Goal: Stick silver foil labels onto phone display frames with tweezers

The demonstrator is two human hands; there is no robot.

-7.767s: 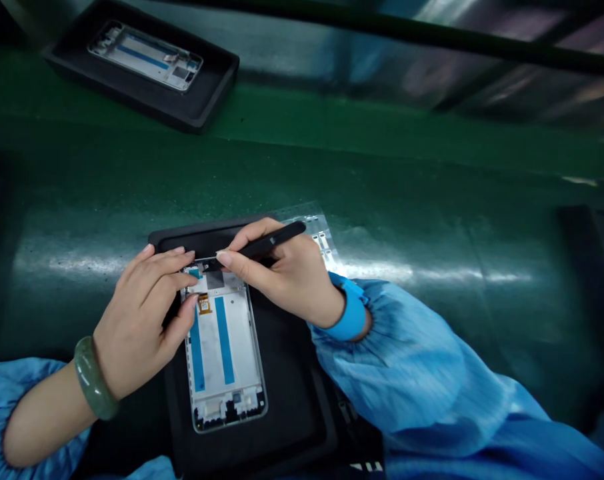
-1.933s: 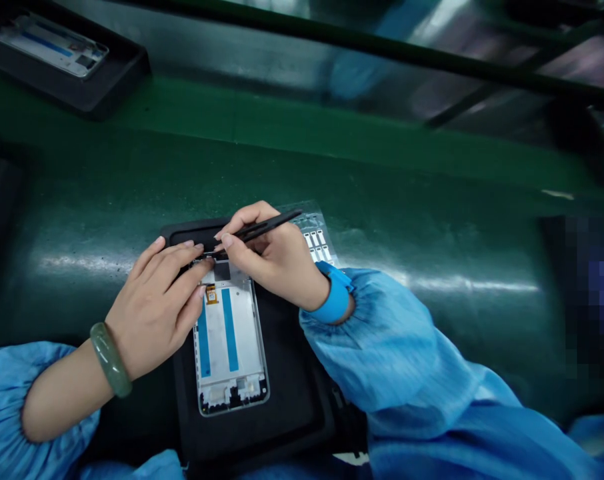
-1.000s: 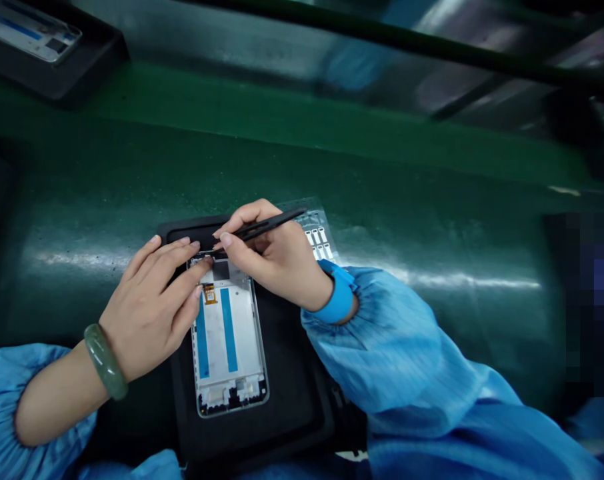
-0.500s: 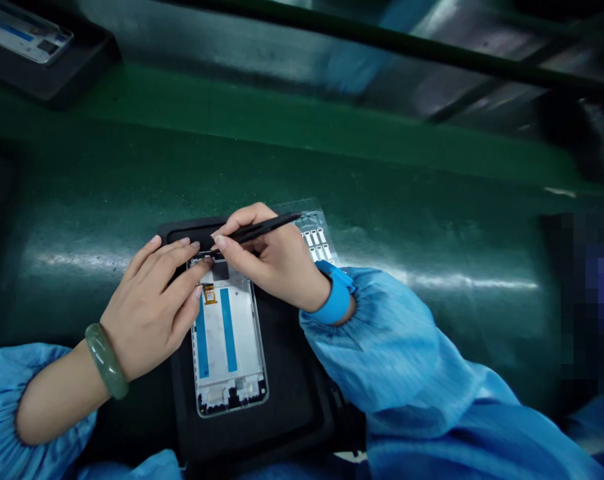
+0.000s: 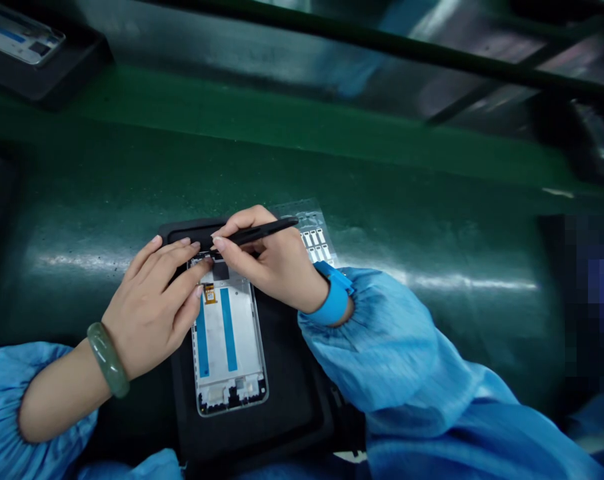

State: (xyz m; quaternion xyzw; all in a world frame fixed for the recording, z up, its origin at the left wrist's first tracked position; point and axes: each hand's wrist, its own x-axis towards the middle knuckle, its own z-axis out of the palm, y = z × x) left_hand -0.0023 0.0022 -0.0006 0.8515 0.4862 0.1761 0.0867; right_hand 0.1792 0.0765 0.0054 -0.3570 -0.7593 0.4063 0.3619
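Observation:
A phone frame (image 5: 245,347) with a pale inner face and two blue strips lies on a black tray (image 5: 297,400). My left hand (image 5: 155,300) rests palm down across its upper left part, fingers stretched out, fingertips near the top edge and a small orange flex cable (image 5: 211,294). In my right hand (image 5: 277,267) is a slim pair of black tweezers (image 5: 265,231), gripped like a pen between thumb and fingers. Its working tip is at the frame's top edge, where fingers partly hide it. Whether the tip holds anything cannot be seen.
A clear sheet with small white-and-black pieces (image 5: 318,245) lies behind my right hand. On the green bench (image 5: 382,200), another phone frame (image 5: 25,37) sits on a black tray (image 5: 77,70) at the far left. A dark rail (image 5: 362,43) crosses the back.
My right hand and the tweezers have shifted very slightly at the frame's top edge. My left hand stays on the frame, and the view moves a little.

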